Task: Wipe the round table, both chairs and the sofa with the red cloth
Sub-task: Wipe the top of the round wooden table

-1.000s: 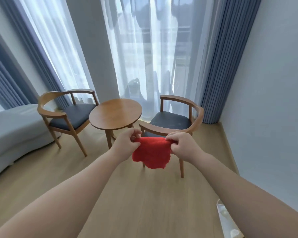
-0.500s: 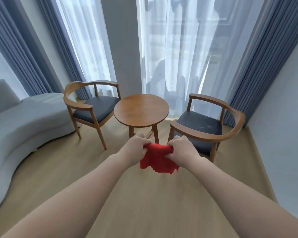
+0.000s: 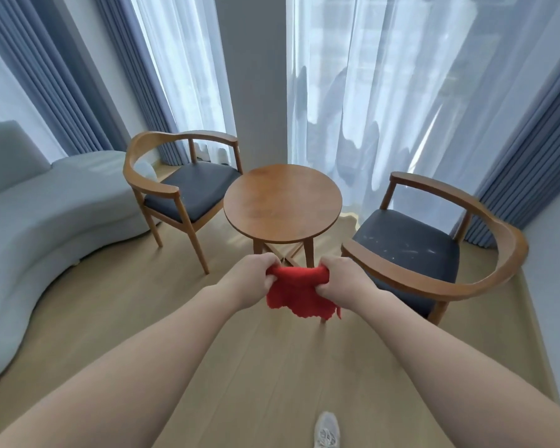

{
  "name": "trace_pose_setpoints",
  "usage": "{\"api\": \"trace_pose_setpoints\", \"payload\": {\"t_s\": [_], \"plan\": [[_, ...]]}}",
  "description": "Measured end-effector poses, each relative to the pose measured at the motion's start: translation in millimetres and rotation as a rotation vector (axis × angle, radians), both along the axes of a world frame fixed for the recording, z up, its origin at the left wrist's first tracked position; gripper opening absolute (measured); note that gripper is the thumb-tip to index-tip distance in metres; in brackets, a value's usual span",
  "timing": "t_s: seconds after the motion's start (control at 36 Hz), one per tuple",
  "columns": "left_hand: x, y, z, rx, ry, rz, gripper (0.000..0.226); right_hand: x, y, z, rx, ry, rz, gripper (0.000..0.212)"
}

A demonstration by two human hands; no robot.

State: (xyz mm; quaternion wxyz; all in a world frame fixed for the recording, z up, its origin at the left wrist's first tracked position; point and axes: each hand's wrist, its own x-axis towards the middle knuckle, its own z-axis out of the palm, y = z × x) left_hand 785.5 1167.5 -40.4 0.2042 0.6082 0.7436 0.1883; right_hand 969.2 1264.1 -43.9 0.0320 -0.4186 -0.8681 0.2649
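Observation:
I hold the red cloth (image 3: 296,291) bunched between both hands in front of me, above the floor. My left hand (image 3: 249,279) grips its left end and my right hand (image 3: 341,279) grips its right end. Just beyond them stands the round wooden table (image 3: 282,203), its top bare. A wooden chair with a dark seat (image 3: 188,185) stands to the table's left, and a second chair (image 3: 424,250) to its right. The pale grey sofa (image 3: 42,218) curves along the left side.
White sheer curtains (image 3: 369,92) and blue drapes (image 3: 524,176) hang behind the furniture, with a grey pillar (image 3: 256,76) between them. A wall runs along the right. Wooden floor (image 3: 143,318) stretches in front of the table. My shoe (image 3: 326,430) shows at the bottom.
The view has moved closer to the table and turned left, bringing the sofa and both chairs into fuller view. Both hands still grip the cloth, which is bunched tighter.

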Motion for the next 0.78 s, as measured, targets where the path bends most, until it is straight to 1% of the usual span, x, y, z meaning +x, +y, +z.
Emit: {"api": "trace_pose_setpoints", "payload": {"t_s": [0.08,0.17,0.31,0.44,0.64,0.78], "plan": [[-9,37,-5,-0.025,0.008,0.021,0.013,-10,44,-4,-0.037,0.018,0.012,0.012],[-17,74,-8,-0.045,0.007,0.040,0.012,-18,85,-4,-0.055,0.019,0.039,0.021],[-28,127,-10,-0.040,-0.016,0.091,0.011,-31,146,-6,-0.030,-0.007,0.086,0.025],[-34,158,-19,-0.051,-0.044,0.110,0.011,-41,186,-18,0.019,-0.082,0.142,0.009],[-65,207,-22,-0.053,-0.055,0.092,0.012,-72,233,-25,0.022,-0.119,0.153,0.013],[-96,254,-36,-0.081,-0.065,0.050,0.013,-96,270,-38,0.001,-0.129,0.106,0.015]]}}
